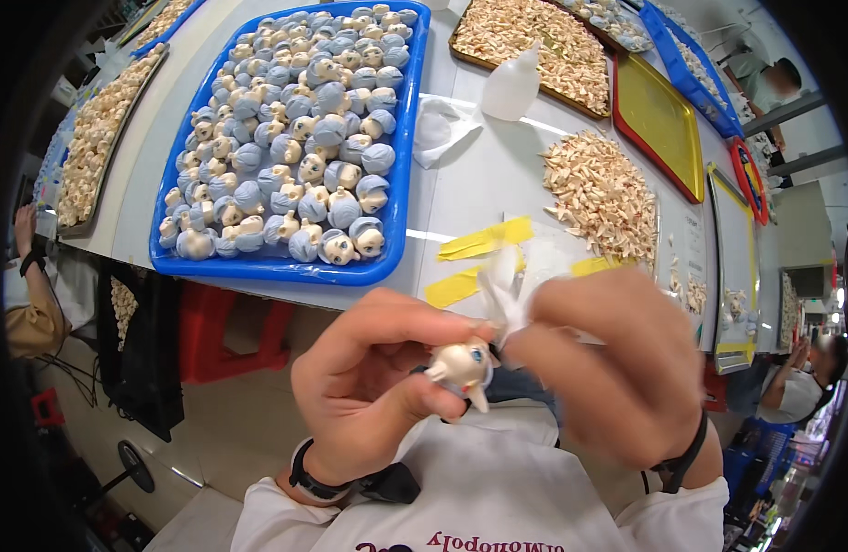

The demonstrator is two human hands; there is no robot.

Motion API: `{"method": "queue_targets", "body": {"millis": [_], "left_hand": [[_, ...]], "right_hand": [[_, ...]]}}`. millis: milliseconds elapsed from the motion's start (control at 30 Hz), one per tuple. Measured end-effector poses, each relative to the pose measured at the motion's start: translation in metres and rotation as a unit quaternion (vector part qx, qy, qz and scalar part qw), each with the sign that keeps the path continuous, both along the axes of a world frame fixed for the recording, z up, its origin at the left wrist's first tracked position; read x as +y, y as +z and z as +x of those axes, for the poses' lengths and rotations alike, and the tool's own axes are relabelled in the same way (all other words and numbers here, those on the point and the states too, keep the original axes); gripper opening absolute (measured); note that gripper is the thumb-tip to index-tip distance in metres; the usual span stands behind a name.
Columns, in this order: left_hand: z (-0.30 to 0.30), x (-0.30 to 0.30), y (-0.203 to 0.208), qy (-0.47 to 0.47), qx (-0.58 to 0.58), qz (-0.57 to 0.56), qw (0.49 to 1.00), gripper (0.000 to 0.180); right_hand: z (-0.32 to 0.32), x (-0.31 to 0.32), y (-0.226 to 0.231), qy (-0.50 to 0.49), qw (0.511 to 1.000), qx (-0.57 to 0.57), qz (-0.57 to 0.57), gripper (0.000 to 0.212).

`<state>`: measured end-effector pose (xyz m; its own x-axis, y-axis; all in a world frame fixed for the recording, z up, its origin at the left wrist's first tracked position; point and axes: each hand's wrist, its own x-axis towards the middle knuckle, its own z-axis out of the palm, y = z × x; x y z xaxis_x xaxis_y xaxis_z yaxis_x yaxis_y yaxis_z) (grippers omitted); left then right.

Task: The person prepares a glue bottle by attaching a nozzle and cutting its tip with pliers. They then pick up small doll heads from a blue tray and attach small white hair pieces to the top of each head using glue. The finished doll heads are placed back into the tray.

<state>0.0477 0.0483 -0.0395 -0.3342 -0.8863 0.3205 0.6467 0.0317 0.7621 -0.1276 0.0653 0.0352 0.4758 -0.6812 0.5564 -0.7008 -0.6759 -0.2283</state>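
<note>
My left hand (355, 377) pinches a small doll head (461, 367) between thumb and fingers, over my lap at the table's front edge. The head is cream-coloured with a painted blue eye and a pointed ear-like piece sticking out below. Close on its right is my right hand (617, 363), blurred by motion, its fingers closed on a crumpled white tissue (503, 290) that stands up beside the head. Just beyond the hands, yellow tape strips (484, 239) are stuck to the white table. The right fingertips are partly hidden.
A blue tray (401, 184) full of blue-haired doll heads lies at the left. A pile of small cream pointed pieces (601, 193) sits at the right, near a translucent squeeze bottle (513, 85), a white cloth (442, 129) and a yellow tray (658, 120). A red stool (212, 336) stands below.
</note>
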Motion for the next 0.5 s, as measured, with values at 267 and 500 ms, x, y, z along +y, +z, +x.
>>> {"method": "queue_targets", "body": {"millis": [267,500], "left_hand": [[-0.004,0.000,0.001,0.022,0.000,0.005,1.000,0.036],[-0.001,-0.004,-0.004,0.014,0.039,0.001,0.999,0.036]], "right_hand": [[0.018,-0.008,0.013,0.011,0.994,-0.095,0.051,0.021],[0.005,-0.013,0.002,0.012,0.997,-0.063,0.047,0.021]]}}
